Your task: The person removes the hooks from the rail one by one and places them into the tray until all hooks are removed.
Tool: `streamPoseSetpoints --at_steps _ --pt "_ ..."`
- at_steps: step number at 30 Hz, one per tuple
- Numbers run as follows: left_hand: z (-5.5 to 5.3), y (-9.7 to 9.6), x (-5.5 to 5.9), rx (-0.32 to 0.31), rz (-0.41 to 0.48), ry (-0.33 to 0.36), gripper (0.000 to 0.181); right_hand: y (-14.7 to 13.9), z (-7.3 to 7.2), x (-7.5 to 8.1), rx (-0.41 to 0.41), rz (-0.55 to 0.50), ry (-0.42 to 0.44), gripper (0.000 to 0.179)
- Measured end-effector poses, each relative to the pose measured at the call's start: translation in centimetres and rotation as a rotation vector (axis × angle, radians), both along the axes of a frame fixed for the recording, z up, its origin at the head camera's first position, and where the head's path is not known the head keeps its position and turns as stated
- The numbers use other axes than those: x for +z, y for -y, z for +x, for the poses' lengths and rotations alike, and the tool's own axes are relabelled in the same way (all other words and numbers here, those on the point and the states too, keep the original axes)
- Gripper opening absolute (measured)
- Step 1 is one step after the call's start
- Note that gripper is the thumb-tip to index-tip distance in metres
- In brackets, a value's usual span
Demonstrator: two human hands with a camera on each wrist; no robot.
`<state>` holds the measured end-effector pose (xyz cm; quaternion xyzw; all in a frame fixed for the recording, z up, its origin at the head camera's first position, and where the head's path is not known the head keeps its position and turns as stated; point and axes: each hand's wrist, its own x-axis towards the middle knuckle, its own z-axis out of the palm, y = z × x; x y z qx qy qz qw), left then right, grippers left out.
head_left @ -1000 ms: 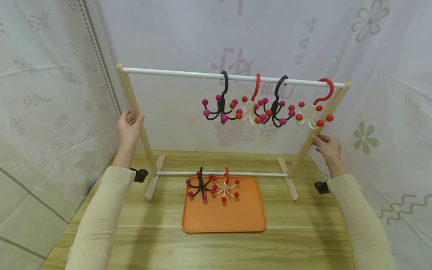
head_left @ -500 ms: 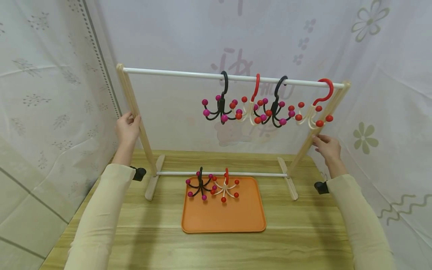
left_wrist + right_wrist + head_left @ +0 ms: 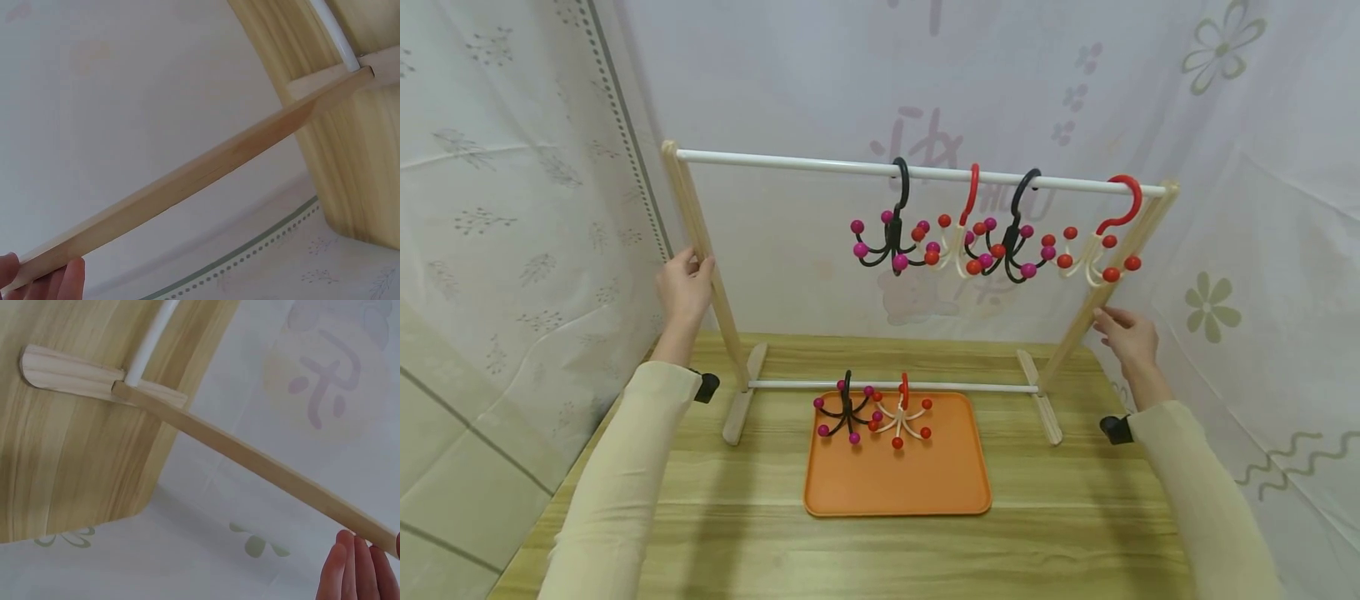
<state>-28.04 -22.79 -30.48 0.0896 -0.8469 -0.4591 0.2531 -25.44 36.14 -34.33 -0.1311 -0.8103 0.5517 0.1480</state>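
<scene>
A clothes rack with a white top rail (image 3: 790,162) stands on the table. My left hand (image 3: 685,287) grips its left wooden post (image 3: 722,317), thumb on one side and fingers on the other in the left wrist view. Beside the right wooden post (image 3: 1078,325) is my right hand (image 3: 1131,342); in the right wrist view its straight fingers (image 3: 350,569) meet the post's lower edge, the thumb mostly out of frame. Black hangers (image 3: 892,237) (image 3: 1011,242) with magenta balls and red-hooked white hangers (image 3: 958,250) (image 3: 1092,258) with red balls hang alternately from the rail's right half.
Below, an orange tray (image 3: 895,492) holds a black hanger (image 3: 847,412) and a red-hooked white hanger (image 3: 900,421). A white lower bar (image 3: 1007,387) joins the rack's wooden feet (image 3: 736,417). Patterned curtains (image 3: 775,75) surround the wood-grain table (image 3: 760,542).
My left hand has closed in on the left post. My right hand has slid slightly down along the right post, its fingers loosening. The hangers and tray keep their places.
</scene>
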Motion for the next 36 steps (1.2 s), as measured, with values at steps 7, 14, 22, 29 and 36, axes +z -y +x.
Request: streamPoseSetpoints --at_steps 7,14,22,29,36 --pt "-0.1 0.0 0.0 0.003 -0.018 -0.028 0.033 0.6 0.9 -0.8 -0.029 -0.006 -0.018 0.053" --pt "-0.2 0.2 -0.2 -0.007 -0.032 -0.041 0.033 2.4 1.0 -2.2 0.085 -0.015 -0.018 0.051" --pt "-0.1 0.3 -0.3 -0.016 -0.049 -0.043 0.032 1.6 -2.7 -7.7 0.366 -0.133 -0.034 0.043" --pt "-0.1 0.4 -0.3 -0.021 -0.036 -0.03 0.035 8.9 2.2 -0.9 0.374 -0.019 0.036 0.054" --pt "-0.1 0.5 -0.5 -0.028 -0.059 -0.029 0.03 11.3 2.4 2.1 0.405 -0.015 0.084 0.058"
